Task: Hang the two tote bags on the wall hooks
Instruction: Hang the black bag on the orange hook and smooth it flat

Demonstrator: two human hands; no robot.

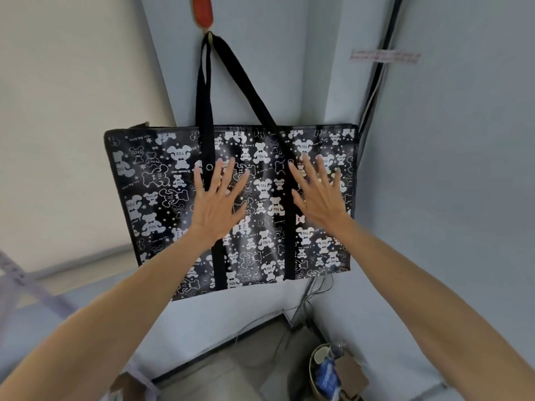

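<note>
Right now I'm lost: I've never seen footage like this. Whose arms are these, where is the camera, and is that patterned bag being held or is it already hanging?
There is no machine here. The two bare arms belong to a person, and the single picture comes from a wide-angle camera worn on that person's head, looking forward and down, which is why the walls seem to bend.

The black tote bag, printed with white bears, is already hanging: its black straps loop over a red wall hook at the top.

The left hand and the right hand are spread open in front of the bag's front, fingers splayed. Neither grips anything; whether they press on the bag cannot be told.

A second bag is not in view. Low right, on the floor, stands a small bin with rubbish, and cables run down the corner.
</note>
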